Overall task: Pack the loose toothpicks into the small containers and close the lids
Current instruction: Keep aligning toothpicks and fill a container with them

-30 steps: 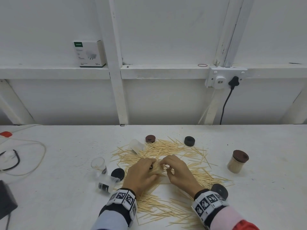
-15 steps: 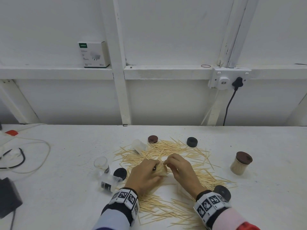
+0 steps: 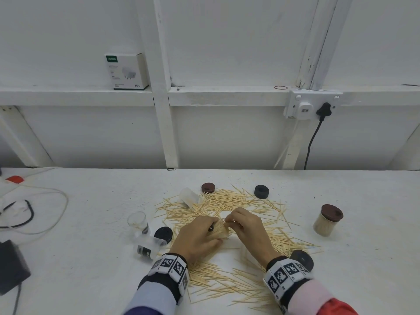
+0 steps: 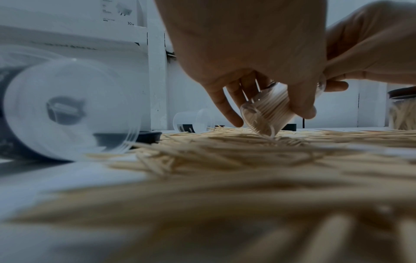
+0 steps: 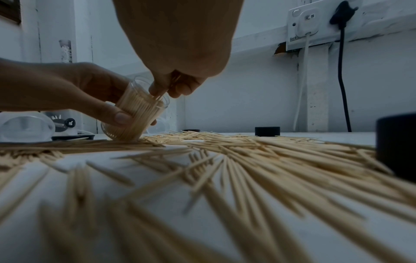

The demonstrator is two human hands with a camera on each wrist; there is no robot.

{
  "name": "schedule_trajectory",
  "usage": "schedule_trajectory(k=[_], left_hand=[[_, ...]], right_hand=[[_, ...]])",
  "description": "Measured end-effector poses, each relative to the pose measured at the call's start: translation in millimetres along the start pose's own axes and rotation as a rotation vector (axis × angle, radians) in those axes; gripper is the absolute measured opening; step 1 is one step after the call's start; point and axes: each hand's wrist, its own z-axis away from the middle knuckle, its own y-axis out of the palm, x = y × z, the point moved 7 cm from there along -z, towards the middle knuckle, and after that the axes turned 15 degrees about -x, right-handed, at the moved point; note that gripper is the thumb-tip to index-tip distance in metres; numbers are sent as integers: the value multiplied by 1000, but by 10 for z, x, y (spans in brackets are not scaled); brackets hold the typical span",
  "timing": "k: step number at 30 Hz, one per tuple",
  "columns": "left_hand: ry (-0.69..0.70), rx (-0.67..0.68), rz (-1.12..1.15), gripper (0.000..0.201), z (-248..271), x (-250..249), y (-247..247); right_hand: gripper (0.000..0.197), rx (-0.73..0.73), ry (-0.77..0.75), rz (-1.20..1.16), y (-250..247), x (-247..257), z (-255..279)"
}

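Note:
My left hand (image 3: 200, 237) grips a clear container (image 5: 135, 113) packed with toothpicks, tilted with its base on the table; the same container (image 4: 268, 110) shows in the left wrist view. My right hand (image 3: 245, 226) pinches a few toothpicks at the container's mouth, fingertips (image 5: 157, 90) at its rim. Loose toothpicks (image 3: 238, 201) lie spread over the white table (image 3: 91, 280) around both hands. One empty container (image 3: 138, 221) stands upright at the left, another (image 3: 148, 247) lies on its side beside it, and a third (image 3: 188, 197) lies farther back.
A filled container with a brown lid (image 3: 328, 220) stands at the right. Loose lids: brown (image 3: 208, 188), black (image 3: 261, 191), black (image 3: 163, 234) by the left containers, black (image 3: 302, 259) by my right wrist. Cables (image 3: 34, 214) and a dark device (image 3: 11, 267) lie far left.
Both hands stay together at the container; the right hand's fingers have shifted slightly at its mouth. The head view has moved a little.

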Motion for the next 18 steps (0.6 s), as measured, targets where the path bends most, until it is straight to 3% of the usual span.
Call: schedule_trajectory(k=[18], left_hand=[[20, 2, -3, 50, 9, -22, -18]], right_hand=[[14, -20, 36, -26, -5, -40, 10]])
